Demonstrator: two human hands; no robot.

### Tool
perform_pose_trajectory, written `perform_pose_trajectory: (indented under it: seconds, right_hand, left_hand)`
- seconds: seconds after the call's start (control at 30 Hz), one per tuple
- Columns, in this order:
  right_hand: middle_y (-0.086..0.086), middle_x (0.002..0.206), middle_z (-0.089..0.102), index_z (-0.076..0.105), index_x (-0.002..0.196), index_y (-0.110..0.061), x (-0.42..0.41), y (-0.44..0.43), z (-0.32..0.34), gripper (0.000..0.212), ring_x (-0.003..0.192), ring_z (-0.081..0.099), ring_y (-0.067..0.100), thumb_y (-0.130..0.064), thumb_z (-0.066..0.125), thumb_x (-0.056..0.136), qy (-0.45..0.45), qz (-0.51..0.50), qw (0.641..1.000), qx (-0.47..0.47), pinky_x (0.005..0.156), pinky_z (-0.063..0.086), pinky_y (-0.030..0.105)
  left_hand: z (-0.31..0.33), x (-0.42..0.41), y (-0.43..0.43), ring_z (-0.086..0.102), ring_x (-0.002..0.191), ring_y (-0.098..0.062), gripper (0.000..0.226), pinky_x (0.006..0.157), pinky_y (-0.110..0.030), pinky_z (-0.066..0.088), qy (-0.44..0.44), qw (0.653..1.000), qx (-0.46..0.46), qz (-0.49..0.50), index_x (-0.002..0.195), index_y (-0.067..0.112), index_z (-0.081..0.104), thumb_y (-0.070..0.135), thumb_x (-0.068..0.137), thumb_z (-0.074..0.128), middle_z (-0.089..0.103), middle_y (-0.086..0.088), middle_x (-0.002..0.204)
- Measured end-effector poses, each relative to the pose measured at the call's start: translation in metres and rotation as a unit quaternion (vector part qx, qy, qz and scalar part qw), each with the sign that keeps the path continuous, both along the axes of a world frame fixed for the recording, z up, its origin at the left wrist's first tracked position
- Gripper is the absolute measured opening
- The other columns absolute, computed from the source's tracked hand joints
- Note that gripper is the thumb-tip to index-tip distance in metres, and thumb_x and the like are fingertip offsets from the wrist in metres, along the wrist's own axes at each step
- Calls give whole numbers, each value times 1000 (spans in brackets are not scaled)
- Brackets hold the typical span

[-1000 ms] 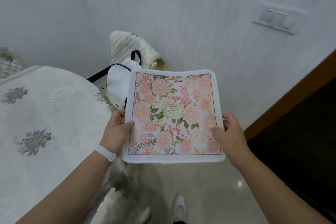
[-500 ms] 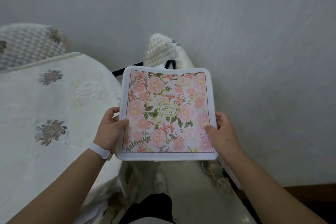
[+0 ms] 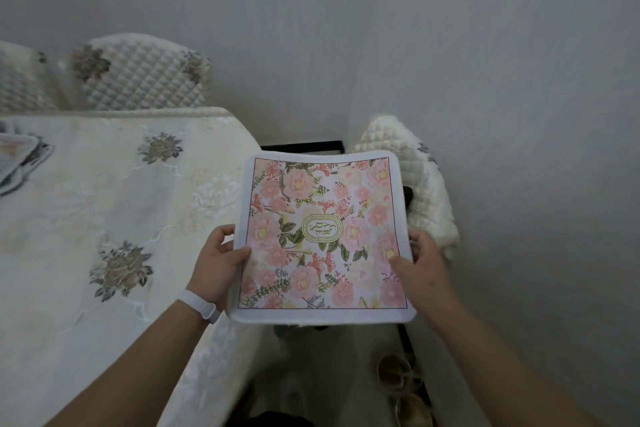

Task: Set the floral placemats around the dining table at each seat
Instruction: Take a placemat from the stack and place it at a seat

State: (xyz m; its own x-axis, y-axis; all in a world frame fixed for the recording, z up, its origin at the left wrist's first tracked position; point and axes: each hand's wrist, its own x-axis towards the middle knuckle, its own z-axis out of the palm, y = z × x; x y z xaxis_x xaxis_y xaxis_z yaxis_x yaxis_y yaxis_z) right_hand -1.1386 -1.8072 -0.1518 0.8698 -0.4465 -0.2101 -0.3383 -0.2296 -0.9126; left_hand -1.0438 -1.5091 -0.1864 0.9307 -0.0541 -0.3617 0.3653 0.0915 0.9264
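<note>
A square floral placemat (image 3: 322, 236), pink flowers with a gold oval label in its middle and a white border, is held flat in the air just right of the dining table's corner. My left hand (image 3: 216, 263) grips its left edge, thumb on top. My right hand (image 3: 420, 262) grips its right edge the same way. The dining table (image 3: 104, 218) fills the left side, covered in a cream cloth with grey embroidered flowers. Part of another placemat (image 3: 15, 156) lies on the table at the far left edge of the view.
A quilted chair back (image 3: 142, 80) stands behind the table's far edge, with another chair back (image 3: 17, 80) at its left. A chair with a white quilted cover (image 3: 426, 184) sits under the held placemat, close to the grey wall (image 3: 519, 114). Glass items (image 3: 398, 371) lie low at the bottom right.
My view has swung left, bringing more of the table and the far chairs into sight. Both hands keep the same grip on the placemat, which now sits nearer the table corner.
</note>
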Motion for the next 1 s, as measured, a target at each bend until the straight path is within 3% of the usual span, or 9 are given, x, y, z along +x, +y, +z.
perform_pose_trajectory:
  seconds: [0.13, 0.33, 0.43, 0.53, 0.67, 0.83, 0.93, 1.0]
  right_hand:
    - [-11, 100, 65, 51, 100, -38, 37, 4, -11, 31, 77, 67, 0, -10, 60, 89, 17, 46, 999, 1, 56, 52, 15]
    - [-12, 101, 66, 50, 97, -40, 106, 17, -35, 30, 82, 67, 6, -13, 58, 88, 51, 117, 992, 23, 65, 55, 30]
    - [-12, 102, 65, 49, 98, -39, 147, 24, -47, 30, 85, 66, 7, -12, 58, 89, 57, 167, 984, 36, 63, 53, 26]
    - [-12, 102, 64, 49, 102, -38, 188, 30, -58, 30, 84, 65, 3, -12, 57, 90, 63, 218, 973, 49, 56, 50, 17]
    - [-10, 101, 65, 51, 111, -30, 237, 32, -75, 30, 78, 67, 3, -10, 57, 90, 86, 279, 953, 75, 55, 51, 17]
    - [-7, 100, 65, 51, 106, -31, 277, 49, -90, 29, 82, 67, 13, -9, 57, 89, 112, 331, 934, 69, 60, 55, 27]
    - [-9, 99, 64, 50, 96, -38, 289, 64, -101, 30, 81, 66, 9, -9, 57, 88, 124, 364, 921, 55, 55, 50, 19]
    - [-12, 97, 64, 50, 96, -39, 293, 72, -111, 31, 77, 65, 5, -10, 56, 88, 131, 376, 916, 43, 52, 47, 16]
  left_hand:
    - [0, 15, 7, 70, 60, -22, 24, 50, -32, 55, -10, 999, 43, 29, 99, 19, 52, -3, 91, 54, 75, -2, 74]
    - [-9, 33, 27, 69, 58, -24, 25, 51, -33, 55, 11, 989, 109, 98, 101, 21, 54, -1, 90, 56, 75, -7, 77]
    - [-13, 46, 35, 66, 52, -18, 26, 45, -28, 51, 16, 980, 136, 143, 99, 23, 54, -1, 89, 57, 73, -4, 71]
    - [-15, 58, 38, 64, 51, -19, 26, 46, -31, 52, 31, 970, 161, 182, 100, 21, 54, -2, 88, 57, 73, -6, 75]
    - [-26, 72, 38, 64, 50, -17, 27, 43, -29, 50, 56, 948, 185, 252, 97, 22, 55, -3, 86, 59, 72, -10, 80]
    - [-45, 73, 40, 68, 63, -29, 32, 59, -46, 58, 89, 927, 198, 306, 97, 28, 56, -2, 85, 59, 74, -10, 85]
    - [-51, 71, 43, 63, 54, -26, 39, 50, -41, 53, 93, 919, 247, 294, 86, 43, 54, 5, 85, 57, 72, -4, 75]
    - [-60, 68, 47, 64, 61, -33, 38, 53, -46, 54, 110, 912, 249, 306, 90, 43, 54, 6, 85, 56, 72, -5, 80]
